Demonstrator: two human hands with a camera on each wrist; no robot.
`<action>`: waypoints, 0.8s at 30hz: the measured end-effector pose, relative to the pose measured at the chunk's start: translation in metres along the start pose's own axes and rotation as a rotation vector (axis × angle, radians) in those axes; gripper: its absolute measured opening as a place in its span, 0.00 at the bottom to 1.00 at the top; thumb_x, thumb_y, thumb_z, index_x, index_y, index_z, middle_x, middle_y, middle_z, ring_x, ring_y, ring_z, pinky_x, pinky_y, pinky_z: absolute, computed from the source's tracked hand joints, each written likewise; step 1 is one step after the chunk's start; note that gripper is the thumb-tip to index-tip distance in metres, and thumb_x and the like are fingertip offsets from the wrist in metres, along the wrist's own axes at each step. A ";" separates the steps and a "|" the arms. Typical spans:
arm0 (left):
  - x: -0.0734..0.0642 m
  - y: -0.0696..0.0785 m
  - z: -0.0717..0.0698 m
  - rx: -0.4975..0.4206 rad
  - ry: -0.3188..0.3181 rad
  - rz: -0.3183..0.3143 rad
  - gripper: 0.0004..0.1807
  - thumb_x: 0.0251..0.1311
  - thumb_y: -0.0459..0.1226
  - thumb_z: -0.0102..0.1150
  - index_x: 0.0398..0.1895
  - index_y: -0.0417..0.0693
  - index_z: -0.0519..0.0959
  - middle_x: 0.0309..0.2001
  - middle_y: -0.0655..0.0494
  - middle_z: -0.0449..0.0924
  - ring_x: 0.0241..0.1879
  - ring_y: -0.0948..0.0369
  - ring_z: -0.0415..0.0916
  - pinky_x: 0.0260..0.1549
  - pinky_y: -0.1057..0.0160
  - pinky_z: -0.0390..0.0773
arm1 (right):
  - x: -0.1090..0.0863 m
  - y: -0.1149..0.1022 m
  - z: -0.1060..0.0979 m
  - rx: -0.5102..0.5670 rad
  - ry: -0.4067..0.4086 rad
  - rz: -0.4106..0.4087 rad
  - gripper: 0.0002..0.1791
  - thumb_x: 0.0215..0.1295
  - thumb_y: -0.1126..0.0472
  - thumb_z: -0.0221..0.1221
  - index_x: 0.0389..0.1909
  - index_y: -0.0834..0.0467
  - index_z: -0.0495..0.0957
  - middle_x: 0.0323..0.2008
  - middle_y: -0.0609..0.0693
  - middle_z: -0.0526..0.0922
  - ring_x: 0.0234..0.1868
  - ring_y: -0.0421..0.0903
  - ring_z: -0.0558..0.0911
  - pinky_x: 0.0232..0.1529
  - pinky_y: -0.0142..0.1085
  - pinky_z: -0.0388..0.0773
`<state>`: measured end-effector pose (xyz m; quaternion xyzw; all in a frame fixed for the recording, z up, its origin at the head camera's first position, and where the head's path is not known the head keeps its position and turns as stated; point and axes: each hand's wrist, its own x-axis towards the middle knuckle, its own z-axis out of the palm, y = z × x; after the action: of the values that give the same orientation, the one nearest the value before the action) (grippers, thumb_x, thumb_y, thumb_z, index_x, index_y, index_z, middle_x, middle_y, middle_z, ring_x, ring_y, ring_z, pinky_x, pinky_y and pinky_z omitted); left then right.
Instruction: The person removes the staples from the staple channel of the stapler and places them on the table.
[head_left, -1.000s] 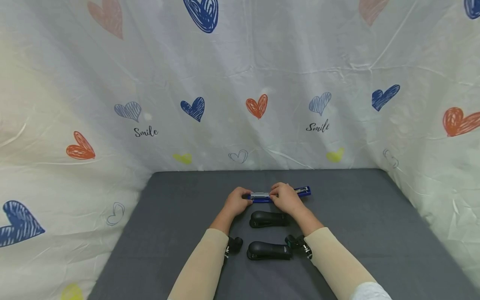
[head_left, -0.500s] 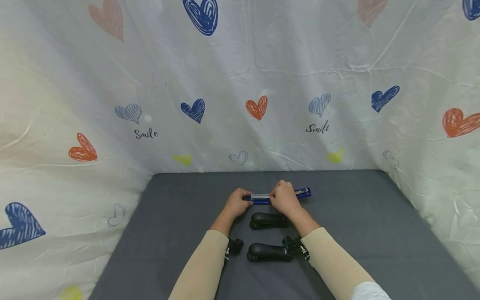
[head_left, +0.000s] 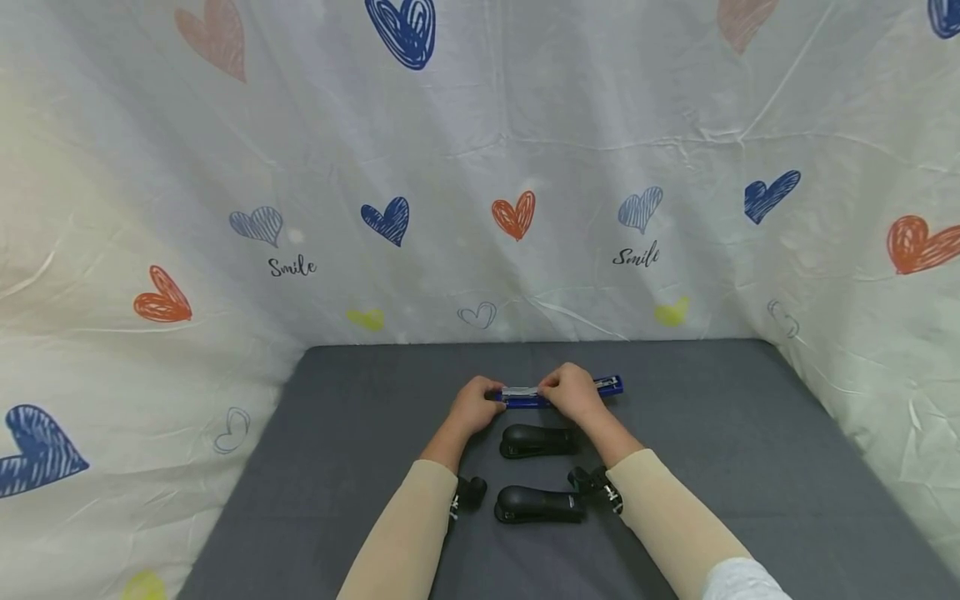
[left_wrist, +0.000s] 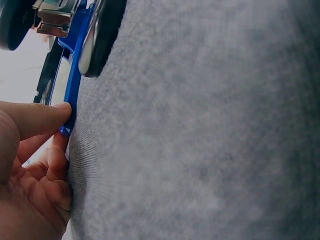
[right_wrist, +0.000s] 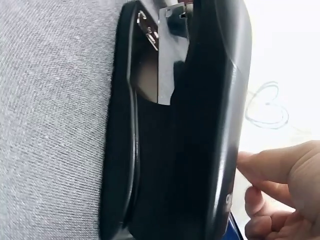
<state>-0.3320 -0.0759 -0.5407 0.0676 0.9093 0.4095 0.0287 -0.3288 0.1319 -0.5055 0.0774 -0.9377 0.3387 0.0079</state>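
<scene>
A blue stapler (head_left: 525, 403) lies unfolded across the far part of the table, its silver staple channel (head_left: 520, 391) exposed. My left hand (head_left: 474, 404) grips its left end; in the left wrist view the thumb (left_wrist: 55, 115) presses on the blue base (left_wrist: 74, 85) with fingers curled underneath. At the channel's right end, my right hand (head_left: 573, 393) pinches with thumb and fingertips, covering the stapler's middle. Its blue top (head_left: 609, 385) sticks out beyond that hand. In the right wrist view a black stapler (right_wrist: 220, 100) partly hides the pinching fingers (right_wrist: 265, 167).
Two black staplers lie nearer the body, one (head_left: 536, 441) just below the blue one and another (head_left: 538, 505) between the wrists. The grey cloth-covered table (head_left: 360, 450) ends at a white curtain (head_left: 450, 250) printed with hearts.
My right hand shifts slightly at the channel, its fingers lifting and then settling a little further right. The left hand and all the staplers stay in place.
</scene>
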 end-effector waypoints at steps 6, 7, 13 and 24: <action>0.000 0.000 -0.001 0.007 -0.004 -0.001 0.15 0.61 0.32 0.69 0.51 0.44 0.87 0.52 0.50 0.79 0.55 0.50 0.76 0.59 0.47 0.72 | 0.000 -0.003 -0.002 0.015 0.008 0.025 0.05 0.67 0.59 0.68 0.36 0.57 0.90 0.35 0.49 0.88 0.38 0.49 0.84 0.44 0.47 0.80; 0.000 0.001 -0.001 0.008 -0.005 -0.003 0.14 0.61 0.32 0.69 0.51 0.44 0.87 0.52 0.50 0.79 0.55 0.50 0.76 0.59 0.47 0.72 | 0.000 -0.003 -0.002 0.021 0.010 0.020 0.05 0.67 0.59 0.68 0.37 0.57 0.90 0.35 0.49 0.88 0.38 0.48 0.84 0.44 0.47 0.80; 0.001 0.002 -0.002 -0.010 -0.021 -0.009 0.15 0.62 0.32 0.69 0.52 0.46 0.88 0.54 0.50 0.81 0.55 0.52 0.77 0.58 0.47 0.73 | 0.000 -0.001 -0.003 0.072 -0.017 0.014 0.10 0.68 0.60 0.67 0.45 0.60 0.89 0.38 0.51 0.89 0.40 0.49 0.86 0.44 0.47 0.81; 0.001 0.001 -0.002 0.006 -0.025 0.007 0.15 0.62 0.31 0.68 0.53 0.45 0.88 0.56 0.49 0.81 0.57 0.50 0.76 0.60 0.47 0.72 | 0.000 -0.006 -0.004 0.027 -0.062 0.049 0.12 0.67 0.60 0.68 0.48 0.59 0.89 0.41 0.52 0.89 0.45 0.52 0.86 0.48 0.49 0.80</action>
<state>-0.3329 -0.0765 -0.5390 0.0761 0.9099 0.4061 0.0385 -0.3278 0.1296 -0.4986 0.0650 -0.9343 0.3490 -0.0306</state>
